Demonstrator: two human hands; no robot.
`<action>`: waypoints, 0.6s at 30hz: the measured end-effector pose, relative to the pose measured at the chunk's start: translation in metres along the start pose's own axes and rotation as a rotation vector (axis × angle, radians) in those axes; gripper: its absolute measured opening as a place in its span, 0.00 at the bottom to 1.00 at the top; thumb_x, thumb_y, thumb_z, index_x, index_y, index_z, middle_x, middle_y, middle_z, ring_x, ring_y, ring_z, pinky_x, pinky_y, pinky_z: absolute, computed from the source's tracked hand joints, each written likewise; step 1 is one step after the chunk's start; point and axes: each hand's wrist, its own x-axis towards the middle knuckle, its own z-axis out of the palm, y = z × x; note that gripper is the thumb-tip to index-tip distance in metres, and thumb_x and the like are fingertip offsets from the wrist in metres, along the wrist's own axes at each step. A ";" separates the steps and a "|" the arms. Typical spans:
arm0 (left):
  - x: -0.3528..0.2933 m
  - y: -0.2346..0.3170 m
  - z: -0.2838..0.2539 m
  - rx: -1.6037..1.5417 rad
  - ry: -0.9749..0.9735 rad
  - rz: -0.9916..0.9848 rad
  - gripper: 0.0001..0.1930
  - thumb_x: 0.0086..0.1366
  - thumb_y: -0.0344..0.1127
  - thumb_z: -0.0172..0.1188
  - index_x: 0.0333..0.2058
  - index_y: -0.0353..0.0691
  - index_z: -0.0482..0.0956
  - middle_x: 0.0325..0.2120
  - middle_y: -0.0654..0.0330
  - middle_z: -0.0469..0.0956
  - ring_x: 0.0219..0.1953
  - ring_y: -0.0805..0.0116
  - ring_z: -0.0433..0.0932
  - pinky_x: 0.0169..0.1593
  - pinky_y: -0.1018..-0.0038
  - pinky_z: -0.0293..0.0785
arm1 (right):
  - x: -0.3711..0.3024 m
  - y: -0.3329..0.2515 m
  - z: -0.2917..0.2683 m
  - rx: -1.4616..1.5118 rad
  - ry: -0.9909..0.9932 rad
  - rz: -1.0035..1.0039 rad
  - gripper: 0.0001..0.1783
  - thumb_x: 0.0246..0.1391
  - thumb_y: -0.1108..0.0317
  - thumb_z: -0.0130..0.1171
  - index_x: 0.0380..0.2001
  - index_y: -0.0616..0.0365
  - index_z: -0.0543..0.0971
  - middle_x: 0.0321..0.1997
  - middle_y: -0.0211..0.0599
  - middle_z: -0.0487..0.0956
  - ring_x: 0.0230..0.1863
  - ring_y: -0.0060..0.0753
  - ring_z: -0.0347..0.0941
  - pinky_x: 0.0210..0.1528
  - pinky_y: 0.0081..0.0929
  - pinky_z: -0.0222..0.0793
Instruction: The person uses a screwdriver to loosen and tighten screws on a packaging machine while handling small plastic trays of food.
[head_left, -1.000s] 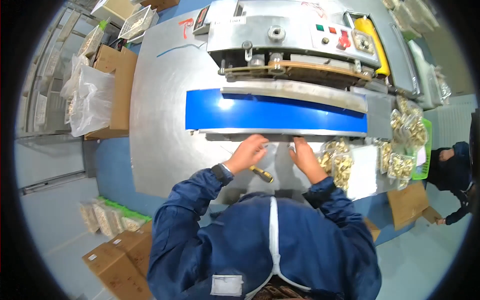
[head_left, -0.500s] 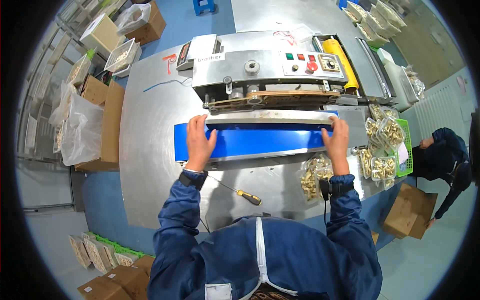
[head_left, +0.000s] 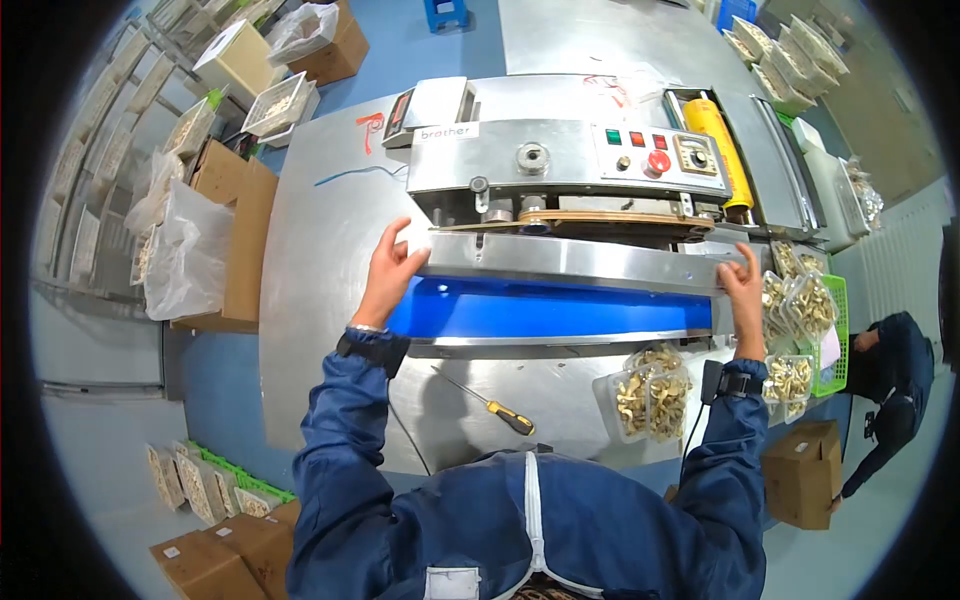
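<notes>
A long metal cover strip (head_left: 580,262) lies along the front of a band sealing machine (head_left: 570,155), its broad face showing. My left hand (head_left: 390,270) grips the strip's left end, thumb and forefinger spread across its width. At the right end my right hand (head_left: 743,290) pinches it, with the forefinger raised. Directly below the strip is the machine's blue conveyor surface (head_left: 540,308). A screwdriver (head_left: 510,415) with a yellow and black handle rests on the metal table (head_left: 320,370) near me.
Clear packs of mushrooms (head_left: 650,395) stand at the near right, with more beside a green basket (head_left: 832,370). A scale (head_left: 437,108) and a yellow roller (head_left: 718,150) flank the machine. A cardboard box (head_left: 255,240) stands left. Another person (head_left: 895,370) bends over a carton (head_left: 803,475) at right.
The metal strip has turned so that its broad face shows, and it covers more of the blue surface. My hands are farther apart, at its ends. The co-worker's carton has shifted.
</notes>
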 end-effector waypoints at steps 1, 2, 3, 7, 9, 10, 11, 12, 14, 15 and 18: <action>0.006 0.000 0.001 -0.094 0.048 0.004 0.26 0.64 0.28 0.56 0.59 0.35 0.59 0.34 0.61 0.78 0.36 0.77 0.75 0.41 0.80 0.71 | 0.007 -0.005 0.004 -0.009 0.033 -0.009 0.26 0.56 0.70 0.60 0.58 0.54 0.67 0.30 0.22 0.74 0.31 0.12 0.67 0.33 0.13 0.62; 0.014 0.009 0.012 -0.192 0.089 0.013 0.26 0.65 0.29 0.56 0.59 0.35 0.59 0.33 0.62 0.78 0.35 0.78 0.74 0.39 0.80 0.71 | 0.017 -0.006 0.004 -0.021 0.074 -0.019 0.25 0.56 0.70 0.59 0.58 0.55 0.67 0.31 0.22 0.74 0.31 0.12 0.67 0.33 0.12 0.61; 0.024 0.006 0.016 -0.175 0.124 0.046 0.25 0.65 0.29 0.56 0.59 0.35 0.60 0.33 0.62 0.77 0.34 0.79 0.73 0.39 0.81 0.70 | 0.028 -0.009 0.011 -0.010 0.118 -0.069 0.25 0.57 0.69 0.60 0.57 0.58 0.67 0.31 0.22 0.75 0.31 0.11 0.67 0.32 0.11 0.60; 0.045 0.001 0.036 -0.202 0.233 0.034 0.21 0.67 0.31 0.54 0.56 0.32 0.63 0.30 0.66 0.74 0.32 0.81 0.70 0.38 0.83 0.67 | 0.065 -0.001 0.019 -0.059 0.261 -0.140 0.15 0.57 0.69 0.61 0.47 0.61 0.75 0.30 0.24 0.77 0.30 0.12 0.69 0.32 0.11 0.62; 0.045 0.003 0.042 -0.155 0.249 0.027 0.20 0.66 0.31 0.54 0.54 0.32 0.64 0.27 0.68 0.72 0.30 0.83 0.68 0.35 0.84 0.64 | 0.078 0.006 0.024 -0.083 0.314 -0.187 0.16 0.56 0.69 0.61 0.47 0.63 0.75 0.33 0.26 0.77 0.32 0.14 0.70 0.35 0.13 0.65; 0.048 0.004 0.045 -0.154 0.252 0.027 0.20 0.66 0.31 0.54 0.54 0.32 0.64 0.27 0.68 0.72 0.30 0.83 0.68 0.35 0.84 0.64 | 0.085 0.009 0.026 -0.100 0.336 -0.235 0.17 0.56 0.70 0.61 0.47 0.64 0.74 0.34 0.27 0.77 0.32 0.14 0.70 0.36 0.14 0.66; 0.046 0.007 0.046 -0.135 0.291 0.044 0.19 0.66 0.31 0.54 0.54 0.32 0.64 0.27 0.68 0.72 0.30 0.83 0.67 0.34 0.85 0.63 | 0.090 0.011 0.030 -0.122 0.360 -0.262 0.17 0.56 0.70 0.61 0.48 0.64 0.74 0.35 0.27 0.76 0.33 0.15 0.70 0.36 0.14 0.67; 0.044 0.007 0.046 -0.115 0.328 0.060 0.19 0.66 0.30 0.54 0.54 0.32 0.65 0.27 0.68 0.72 0.29 0.83 0.67 0.34 0.85 0.63 | 0.094 0.013 0.032 -0.144 0.385 -0.289 0.18 0.56 0.70 0.61 0.48 0.65 0.73 0.36 0.28 0.76 0.34 0.15 0.70 0.37 0.14 0.67; 0.048 -0.008 0.041 -0.060 0.325 0.098 0.18 0.66 0.31 0.54 0.53 0.32 0.65 0.27 0.68 0.73 0.30 0.83 0.67 0.34 0.85 0.64 | 0.100 0.017 0.033 -0.169 0.383 -0.281 0.20 0.56 0.69 0.61 0.50 0.65 0.72 0.36 0.28 0.75 0.34 0.15 0.70 0.37 0.13 0.67; 0.048 -0.009 0.043 -0.105 0.354 0.094 0.18 0.67 0.31 0.54 0.53 0.32 0.65 0.27 0.68 0.73 0.30 0.83 0.68 0.34 0.84 0.64 | 0.103 0.020 0.033 -0.123 0.358 -0.290 0.20 0.56 0.69 0.61 0.50 0.65 0.72 0.37 0.28 0.75 0.34 0.15 0.70 0.37 0.13 0.67; 0.050 -0.012 0.035 -0.131 0.397 0.034 0.19 0.63 0.28 0.55 0.53 0.32 0.67 0.40 0.54 0.77 0.38 0.71 0.76 0.40 0.76 0.72 | 0.107 0.019 0.042 -0.062 0.309 -0.299 0.21 0.56 0.69 0.62 0.50 0.65 0.72 0.37 0.29 0.75 0.34 0.15 0.69 0.37 0.15 0.68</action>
